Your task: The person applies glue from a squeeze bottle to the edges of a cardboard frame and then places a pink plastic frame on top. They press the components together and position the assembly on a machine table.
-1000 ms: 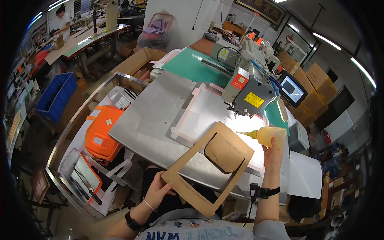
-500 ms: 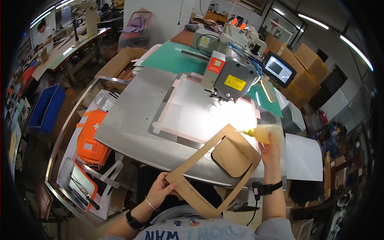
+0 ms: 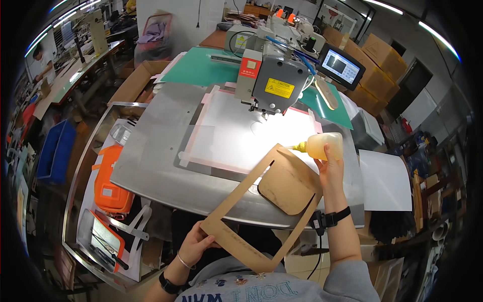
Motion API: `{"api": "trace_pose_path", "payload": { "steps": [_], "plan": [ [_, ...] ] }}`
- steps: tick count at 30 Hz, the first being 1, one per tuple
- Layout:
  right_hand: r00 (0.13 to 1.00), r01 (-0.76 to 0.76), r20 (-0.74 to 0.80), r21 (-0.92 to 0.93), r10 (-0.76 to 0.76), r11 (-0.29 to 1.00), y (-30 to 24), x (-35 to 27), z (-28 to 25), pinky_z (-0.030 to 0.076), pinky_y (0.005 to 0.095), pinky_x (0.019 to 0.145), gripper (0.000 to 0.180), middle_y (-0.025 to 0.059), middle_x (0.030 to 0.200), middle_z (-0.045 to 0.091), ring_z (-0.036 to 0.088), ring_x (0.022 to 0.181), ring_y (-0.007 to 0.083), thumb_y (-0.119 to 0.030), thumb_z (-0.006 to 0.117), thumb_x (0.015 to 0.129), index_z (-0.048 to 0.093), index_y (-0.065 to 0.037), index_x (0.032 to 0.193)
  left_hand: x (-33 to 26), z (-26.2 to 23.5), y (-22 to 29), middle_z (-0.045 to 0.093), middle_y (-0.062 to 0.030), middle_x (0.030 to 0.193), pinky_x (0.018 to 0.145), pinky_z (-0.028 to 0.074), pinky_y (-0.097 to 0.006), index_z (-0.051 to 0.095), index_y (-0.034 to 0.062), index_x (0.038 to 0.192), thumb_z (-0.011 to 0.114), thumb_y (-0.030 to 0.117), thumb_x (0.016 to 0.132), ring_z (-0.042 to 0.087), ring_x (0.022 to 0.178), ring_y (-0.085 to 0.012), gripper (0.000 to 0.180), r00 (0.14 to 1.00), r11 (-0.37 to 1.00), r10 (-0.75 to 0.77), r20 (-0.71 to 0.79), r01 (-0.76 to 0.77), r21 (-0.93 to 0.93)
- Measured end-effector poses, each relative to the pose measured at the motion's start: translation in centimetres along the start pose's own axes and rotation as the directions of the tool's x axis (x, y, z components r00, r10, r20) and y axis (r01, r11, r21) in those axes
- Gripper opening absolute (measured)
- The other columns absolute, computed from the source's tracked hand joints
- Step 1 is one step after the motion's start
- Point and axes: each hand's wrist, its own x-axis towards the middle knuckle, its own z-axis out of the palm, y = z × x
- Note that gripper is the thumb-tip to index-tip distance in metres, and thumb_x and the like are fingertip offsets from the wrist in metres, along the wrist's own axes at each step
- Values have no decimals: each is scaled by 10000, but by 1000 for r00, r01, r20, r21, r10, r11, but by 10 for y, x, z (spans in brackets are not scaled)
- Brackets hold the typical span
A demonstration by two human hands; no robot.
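My left fingers (image 3: 207, 242) pinch the brown cut-out board (image 3: 238, 244) at 1 corner; board's at an angle, overlapping the counter's (image 3: 151, 156) front edge in view. My right fingers (image 3: 327, 151) grip the yellow bottle (image 3: 317, 147), nozzle pointing left near the board's top corner. Can't tell if they touch. White sheet (image 3: 221, 136) lies beyond, under the grey machine head (image 3: 279, 80).

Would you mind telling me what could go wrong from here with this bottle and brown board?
The bottle, held nearly sideways in the right hand, might drip onto the brown board or the white sheet near its nozzle. The board, gripped by the left hand at its left corner, could swing or bend.
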Motion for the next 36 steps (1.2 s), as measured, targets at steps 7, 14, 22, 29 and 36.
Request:
{"api": "trace_pose_path", "payload": {
  "steps": [7,14,22,29,36],
  "plan": [
    [998,-44,-36,46,45,998,2,8,-4,505,318,758,372,57,1061,548,559,969,192,-194,643,813,481,-80,1127,1,-4,-1,521,-120,1048,759,533,-365,388,8,1147,575,124,836,582,932,-232,381,1000,997,12,22,-14,70],
    [998,-63,32,16,62,998,-11,16,-3,491,321,775,370,52,1059,554,558,972,185,-207,652,806,487,-83,1112,1,-5,2,521,-118,1045,756,536,-359,389,4,1141,570,131,840,584,930,-226,374,999,996,2,34,-5,91],
    [982,-140,121,-74,148,987,-3,-21,14,473,356,813,374,58,1076,549,544,1004,194,-232,632,820,481,-77,1126,2,-5,1,522,-120,1048,760,534,-356,386,0,1148,579,139,836,583,935,-227,392,999,996,23,38,-25,80],
    [993,-67,93,-74,74,995,-5,-32,23,497,365,799,358,71,1051,556,554,983,202,-152,634,816,485,-31,1119,2,-5,1,518,-122,1052,760,534,-358,372,-5,1165,585,144,831,583,935,-229,424,999,997,15,45,-19,79],
    [954,-206,206,-81,218,975,7,-76,37,508,338,782,318,81,1028,564,574,939,202,-112,631,812,499,-12,1084,4,-7,0,512,-124,1060,766,531,-359,370,-7,1170,589,146,826,579,940,-232,436,998,998,-2,55,-2,68]
  ]
}}
